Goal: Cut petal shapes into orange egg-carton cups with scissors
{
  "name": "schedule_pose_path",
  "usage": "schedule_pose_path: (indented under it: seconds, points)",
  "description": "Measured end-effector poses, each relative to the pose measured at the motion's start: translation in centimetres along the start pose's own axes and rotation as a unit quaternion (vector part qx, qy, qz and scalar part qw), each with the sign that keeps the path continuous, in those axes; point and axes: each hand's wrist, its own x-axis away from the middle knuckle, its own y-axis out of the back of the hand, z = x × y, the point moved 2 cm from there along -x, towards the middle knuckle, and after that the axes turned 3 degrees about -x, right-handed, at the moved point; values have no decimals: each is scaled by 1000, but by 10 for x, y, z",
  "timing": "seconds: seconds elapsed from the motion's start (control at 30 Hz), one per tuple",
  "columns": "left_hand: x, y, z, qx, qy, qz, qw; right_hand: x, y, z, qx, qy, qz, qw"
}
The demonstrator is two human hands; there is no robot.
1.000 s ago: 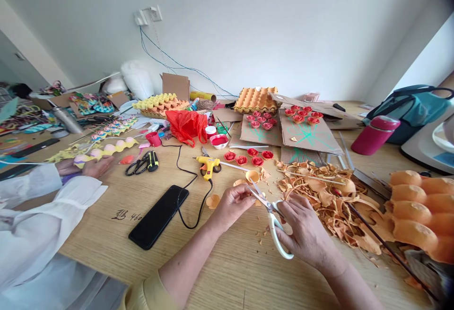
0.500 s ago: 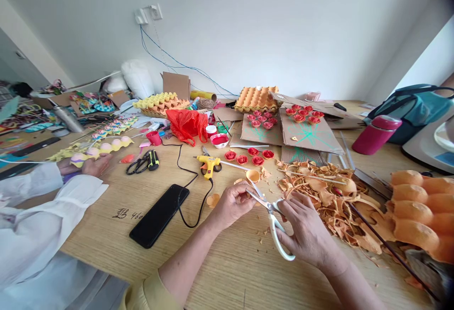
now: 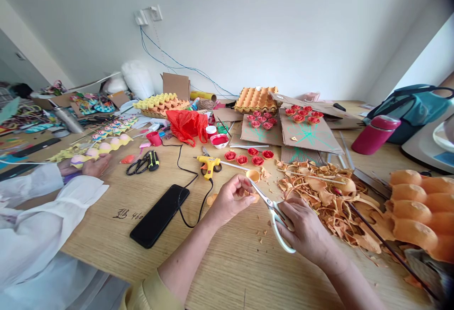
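Note:
My right hand [image 3: 301, 222] is closed round the white handles of a pair of scissors [image 3: 280, 232], whose blades point up and left. My left hand [image 3: 234, 199] is beside the blade tips, its thumb and fingers closed together; what they pinch is too small to make out. An orange cup-shaped piece [image 3: 253, 176] stands on the table just beyond the tips. Another orange piece [image 3: 212, 199] lies to the left, partly behind my left hand. Several red paper-pulp roses [image 3: 257, 160] sit behind the cup.
A yellow glue gun [image 3: 209, 164], its cord and a black phone [image 3: 159, 215] lie left. Orange scraps [image 3: 333, 201] and an egg tray [image 3: 413, 206] are right. A person's hand [image 3: 96, 164] holds a painted tray strip at far left.
The scissor blades have closed and shifted slightly. My left hand has turned and its fingers have moved up a little, with the thumb more extended.

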Motion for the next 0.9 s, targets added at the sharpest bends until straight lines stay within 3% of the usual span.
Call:
schedule_pose_path:
  seconds: [0.17,0.37,0.53,0.67,0.9]
  points:
    - [1,2,1,-14,22,-12,1000,0,-2,-4,-73,-90,-34,993]
    - [3,-4,3,111,67,38,991,-2,1,-1,-240,-199,-75,947]
    - [6,-14,4,122,97,78,985,-1,0,2,-377,-203,-112,897]
    - [8,-22,7,114,119,112,980,-2,-4,6,-430,-201,-111,873]
    - [9,-24,20,49,102,137,984,-4,-6,11,-402,-188,-69,893]
